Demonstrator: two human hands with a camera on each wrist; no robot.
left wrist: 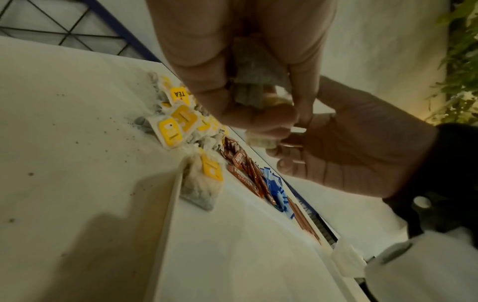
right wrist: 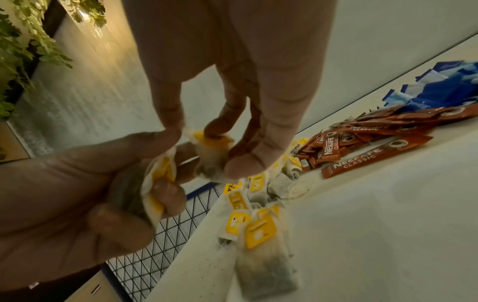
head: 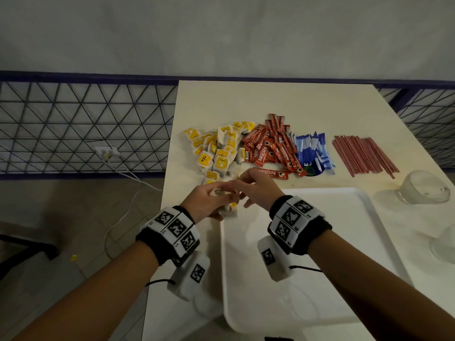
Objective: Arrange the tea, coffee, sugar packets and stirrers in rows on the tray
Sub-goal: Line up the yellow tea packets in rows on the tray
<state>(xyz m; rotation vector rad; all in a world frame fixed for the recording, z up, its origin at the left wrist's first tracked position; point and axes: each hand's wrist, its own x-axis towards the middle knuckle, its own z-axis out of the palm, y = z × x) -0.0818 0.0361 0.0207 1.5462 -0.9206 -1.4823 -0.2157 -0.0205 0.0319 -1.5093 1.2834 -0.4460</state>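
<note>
My left hand (head: 216, 199) grips a small bunch of yellow-tagged tea bags (right wrist: 155, 179) just above the tray's far left corner. My right hand (head: 242, 184) meets it and pinches one more tea bag (right wrist: 213, 157) between thumb and fingertips. The white tray (head: 307, 254) lies under both wrists; one tea bag (left wrist: 204, 186) lies at its far left corner. Behind the hands sit the tea bag pile (head: 216, 148), red coffee sachets (head: 270, 148), blue sugar packets (head: 312, 151) and reddish stirrers (head: 362, 153).
A clear glass (head: 423, 188) lies on its side right of the tray, with a second glass (head: 443, 244) at the frame's right edge. The table's left edge (head: 167, 168) drops to the floor, where a cable trails. A blue mesh fence runs behind.
</note>
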